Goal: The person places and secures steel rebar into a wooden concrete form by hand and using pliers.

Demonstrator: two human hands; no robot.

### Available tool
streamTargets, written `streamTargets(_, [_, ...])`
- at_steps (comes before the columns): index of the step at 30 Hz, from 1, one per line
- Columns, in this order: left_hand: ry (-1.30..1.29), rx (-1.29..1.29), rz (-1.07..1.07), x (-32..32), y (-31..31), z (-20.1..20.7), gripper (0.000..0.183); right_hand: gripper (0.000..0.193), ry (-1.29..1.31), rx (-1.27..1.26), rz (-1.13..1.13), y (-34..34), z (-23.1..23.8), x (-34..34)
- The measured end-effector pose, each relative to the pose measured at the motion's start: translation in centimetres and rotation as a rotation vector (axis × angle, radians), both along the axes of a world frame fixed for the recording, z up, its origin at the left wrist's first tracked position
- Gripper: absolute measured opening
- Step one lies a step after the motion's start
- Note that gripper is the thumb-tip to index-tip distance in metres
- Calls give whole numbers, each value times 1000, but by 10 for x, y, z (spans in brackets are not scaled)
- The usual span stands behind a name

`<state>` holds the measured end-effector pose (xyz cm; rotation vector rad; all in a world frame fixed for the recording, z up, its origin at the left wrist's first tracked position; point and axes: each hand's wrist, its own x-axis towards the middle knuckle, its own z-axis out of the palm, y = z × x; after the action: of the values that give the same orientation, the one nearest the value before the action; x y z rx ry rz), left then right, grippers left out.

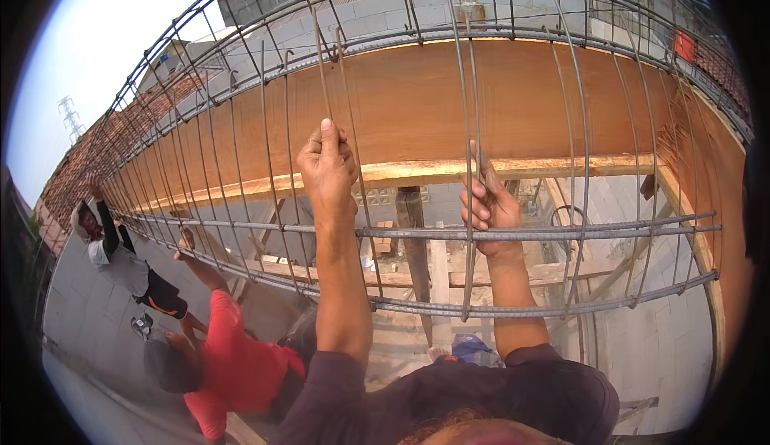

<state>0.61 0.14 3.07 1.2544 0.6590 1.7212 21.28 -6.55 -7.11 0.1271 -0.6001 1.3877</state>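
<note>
Overhead, the left hand (327,166) is reaching up into a cage of steel bars (513,232), its grip clenched around a thin upright wire loop (330,84) — the thumb is pointing up along the wire. Just to the right and a little lower, the right hand (489,204) is closing its grip around another thin upright loop (470,124), right where that loop is crossing a thick ribbed horizontal bar (417,233). Both forearms are rising from the lower edge, out of dark sleeves.

The loops are hanging in a long row along the cage, each one wrapping the thick horizontal bars above and below. Behind the cage a long brown plywood board (481,100) is running the length of the frame, with a pale timber strip (449,171) along its lower edge.

Down to the left, a person in a red shirt (233,357) is standing below the cage with one hand raised to the bars — farther left, another person in a grey top (112,256) is also reaching up. Grey block walls and rooftops are showing beyond.
</note>
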Motion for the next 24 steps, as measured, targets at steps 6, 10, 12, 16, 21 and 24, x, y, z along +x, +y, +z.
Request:
streamTargets(6, [-64,68,7,-4,4,9,34,29,-18,66,111,18,17,-2])
streamTargets(10, [-100,54,-29,2,-2,10,33,24,-82,59,21,17,14,8])
streamTargets(12, [-99,40,-54,-1,-1,11,32,22,-77,74,30,19,16,7])
streamTargets(16, [-86,54,-89,3,5,10,32,36,-50,28,-18,16,21,10])
streamTargets(21, [-104,48,-60,-7,9,7,32,42,-463,16,-152,18,20,22])
streamTargets(24, [-108,36,-97,-6,10,2,32,45,-695,-80,-365,4,-11,47])
